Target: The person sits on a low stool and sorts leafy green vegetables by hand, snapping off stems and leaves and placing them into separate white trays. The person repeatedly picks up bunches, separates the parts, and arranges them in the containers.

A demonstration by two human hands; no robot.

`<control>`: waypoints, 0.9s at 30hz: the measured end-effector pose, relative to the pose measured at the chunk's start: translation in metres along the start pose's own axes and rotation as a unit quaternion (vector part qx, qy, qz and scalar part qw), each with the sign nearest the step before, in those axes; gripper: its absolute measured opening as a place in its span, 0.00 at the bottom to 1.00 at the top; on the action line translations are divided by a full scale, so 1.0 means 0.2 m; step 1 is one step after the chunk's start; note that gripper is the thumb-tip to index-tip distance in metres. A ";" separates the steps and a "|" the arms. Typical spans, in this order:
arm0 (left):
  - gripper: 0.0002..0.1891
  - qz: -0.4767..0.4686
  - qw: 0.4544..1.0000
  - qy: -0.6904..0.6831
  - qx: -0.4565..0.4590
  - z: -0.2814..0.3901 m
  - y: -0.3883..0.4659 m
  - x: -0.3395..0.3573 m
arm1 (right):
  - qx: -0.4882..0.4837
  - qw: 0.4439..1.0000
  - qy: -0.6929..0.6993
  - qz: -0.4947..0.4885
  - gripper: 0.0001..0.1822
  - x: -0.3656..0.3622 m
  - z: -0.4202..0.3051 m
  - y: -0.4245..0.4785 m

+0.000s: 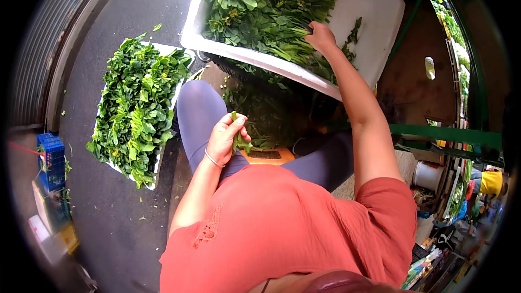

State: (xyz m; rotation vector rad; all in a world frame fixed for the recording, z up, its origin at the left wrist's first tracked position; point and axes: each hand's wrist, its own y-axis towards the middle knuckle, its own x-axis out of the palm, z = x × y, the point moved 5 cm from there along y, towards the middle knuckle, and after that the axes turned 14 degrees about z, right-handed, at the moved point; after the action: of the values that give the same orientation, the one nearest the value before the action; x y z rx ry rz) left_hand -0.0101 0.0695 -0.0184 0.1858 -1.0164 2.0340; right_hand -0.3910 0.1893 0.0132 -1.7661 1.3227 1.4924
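Observation:
In front of my lap, my left hand [228, 136] pinches a leafy green stem [237, 144] upright between thumb and fingers. My right hand [322, 40] reaches into a large white foam box [376, 16], beside the cut ends of the greens. A small dark object [308, 29], whose kind I cannot make out, shows in its curled fingers. Rows of leafy flowering greens [264, 12] fill the left part of that box, stems facing right. To my left, a white foam tray [167, 49] bears a thick heap of similar greens [136, 110].
Leaf scraps [264, 118] lie on the ground between my knees, around an orange plastic stool [270, 155]. Blue plastic crates [51, 160] stand at far left, near a corrugated shutter [53, 36]. A green metal bar [445, 134] runs at right. A person in yellow [491, 183] is beyond.

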 end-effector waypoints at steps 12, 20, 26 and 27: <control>0.12 0.051 0.924 0.267 0.268 0.29 -0.10 0.21 | 0.085 0.869 0.486 -0.038 0.15 -0.55 -0.31 -0.56; 0.20 0.002 0.776 0.444 0.448 0.27 -0.12 0.37 | 0.162 0.793 0.569 -0.146 0.15 -0.30 -0.54 -1.11; 0.15 0.011 0.950 0.225 0.216 0.11 -0.05 0.20 | 0.142 0.742 0.616 -0.224 0.22 -0.24 -0.58 -1.20; 0.15 0.016 0.952 0.224 0.210 0.11 -0.05 0.18 | 0.131 0.739 0.616 -0.240 0.23 -0.24 -0.59 -1.22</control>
State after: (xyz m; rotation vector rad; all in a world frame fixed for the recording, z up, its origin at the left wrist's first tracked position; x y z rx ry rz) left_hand -0.0303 0.0802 0.0193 -0.0736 -0.3028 2.1658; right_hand -0.1173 0.2113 0.0392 -2.6598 1.2424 -0.3404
